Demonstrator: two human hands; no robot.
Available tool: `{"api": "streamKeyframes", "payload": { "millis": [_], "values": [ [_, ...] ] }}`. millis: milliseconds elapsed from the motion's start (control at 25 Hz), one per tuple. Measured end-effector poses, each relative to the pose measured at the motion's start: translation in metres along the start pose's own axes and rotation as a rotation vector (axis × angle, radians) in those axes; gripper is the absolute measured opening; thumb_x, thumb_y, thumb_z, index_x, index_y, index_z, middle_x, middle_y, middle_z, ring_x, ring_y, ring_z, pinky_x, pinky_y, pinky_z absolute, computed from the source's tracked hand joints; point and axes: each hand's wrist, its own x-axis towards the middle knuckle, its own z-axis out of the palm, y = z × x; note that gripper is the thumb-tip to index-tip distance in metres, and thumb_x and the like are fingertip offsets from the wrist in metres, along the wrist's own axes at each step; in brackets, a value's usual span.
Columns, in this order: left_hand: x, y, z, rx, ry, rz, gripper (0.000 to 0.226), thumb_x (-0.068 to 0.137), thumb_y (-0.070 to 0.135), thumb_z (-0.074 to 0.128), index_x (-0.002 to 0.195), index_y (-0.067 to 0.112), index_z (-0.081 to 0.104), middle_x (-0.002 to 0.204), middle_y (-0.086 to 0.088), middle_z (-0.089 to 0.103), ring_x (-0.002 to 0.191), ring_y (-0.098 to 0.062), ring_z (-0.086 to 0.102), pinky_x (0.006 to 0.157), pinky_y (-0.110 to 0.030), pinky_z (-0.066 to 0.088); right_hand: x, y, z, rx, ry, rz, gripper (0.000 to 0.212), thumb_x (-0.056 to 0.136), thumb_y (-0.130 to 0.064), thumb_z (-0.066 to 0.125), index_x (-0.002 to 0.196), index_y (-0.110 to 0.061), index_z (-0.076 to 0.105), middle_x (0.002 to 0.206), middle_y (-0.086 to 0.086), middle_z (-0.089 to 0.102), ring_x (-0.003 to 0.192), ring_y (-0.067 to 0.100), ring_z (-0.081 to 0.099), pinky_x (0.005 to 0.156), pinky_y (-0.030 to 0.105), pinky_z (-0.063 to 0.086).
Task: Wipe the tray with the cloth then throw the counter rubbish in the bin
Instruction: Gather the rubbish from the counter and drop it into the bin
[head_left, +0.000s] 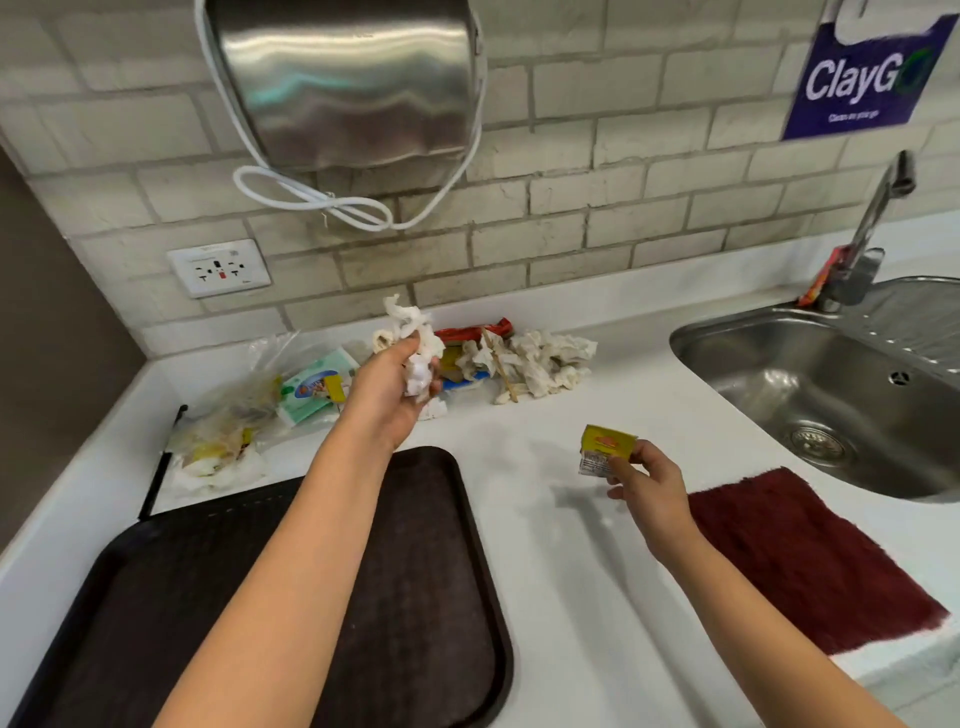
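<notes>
A wad of crumpled white tissue paper (415, 358) is held in the left hand (387, 397), fingers curled round it, raised above the far edge of the tray. A small yellow and silver sachet wrapper (602, 451) is pinched by the right hand (647, 486) between thumb and fingertips, lifted off the white table (561, 571).

The dark brown rectangular plastic tray (426, 571) is laid flat at the near left of the table, its long axis running from near left to far right, one rounded corner pointing toward the wall. The dark red textured cloth (810, 561) is spread flat to the right, just beside the steel sink (769, 374), long axis angled toward the near right edge.

More rubbish is seen along the wall: a heap of crumpled white tissues with wooden sticks (540, 364), a red wrapper (478, 330), a green and white packet (317, 387) and a clear plastic bag (228, 431) at the far left. The bin is not seen.
</notes>
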Motion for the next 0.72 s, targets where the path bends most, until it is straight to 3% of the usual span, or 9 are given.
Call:
{"api": "streamKeyframes", "payload": {
  "millis": [200,360,480,600,720],
  "values": [
    [-0.068,-0.069,0.046,0.202,-0.114,-0.146,0.012,0.095,0.011,0.046,0.104,0.011,0.053,0.08,-0.005,0.056,0.051,-0.009,0.052,0.045,-0.018,0.039,-0.029,-0.003,-0.046,0.086,0.007,-0.125,0.022,0.091,0.001,0.047,0.084,-0.017,0.057,0.077,0.001,0.065,0.062,0.009,0.06,0.053,0.02,0.046],
    [-0.13,-0.131,0.073,0.342,-0.223,-0.25,0.011,0.096,0.014,0.045,0.096,0.013,0.056,0.079,-0.003,0.06,0.054,-0.009,0.05,0.056,-0.023,0.033,-0.064,0.009,-0.102,0.1,0.104,-0.347,0.024,0.089,-0.016,0.049,0.085,-0.038,0.058,0.079,-0.006,0.062,0.065,0.009,0.055,0.058,0.023,0.047],
    [-0.174,-0.182,0.081,0.388,-0.304,-0.335,0.014,0.095,0.01,0.044,0.093,0.014,0.057,0.072,-0.003,0.058,0.054,-0.009,0.051,0.052,-0.021,0.037,-0.09,0.026,-0.147,0.083,0.172,-0.391,0.032,0.089,-0.018,0.045,0.086,-0.047,0.057,0.074,-0.019,0.061,0.064,-0.001,0.052,0.058,0.017,0.045],
    [-0.214,-0.246,0.076,0.453,-0.293,-0.493,0.014,0.093,0.004,0.047,0.094,0.012,0.058,0.067,0.002,0.066,0.053,-0.006,0.06,0.047,-0.018,0.045,-0.113,0.054,-0.193,0.069,0.265,-0.412,0.03,0.083,-0.022,0.045,0.089,-0.048,0.058,0.075,-0.024,0.059,0.063,-0.003,0.05,0.059,0.014,0.042],
    [-0.241,-0.311,0.058,0.484,-0.212,-0.716,0.02,0.09,0.007,0.053,0.11,0.009,0.059,0.082,-0.001,0.071,0.069,-0.011,0.066,0.058,-0.022,0.05,-0.138,0.094,-0.23,0.067,0.306,-0.367,0.032,0.081,-0.021,0.043,0.089,-0.047,0.059,0.074,-0.025,0.056,0.065,-0.004,0.048,0.058,0.016,0.04]
  ]
}}
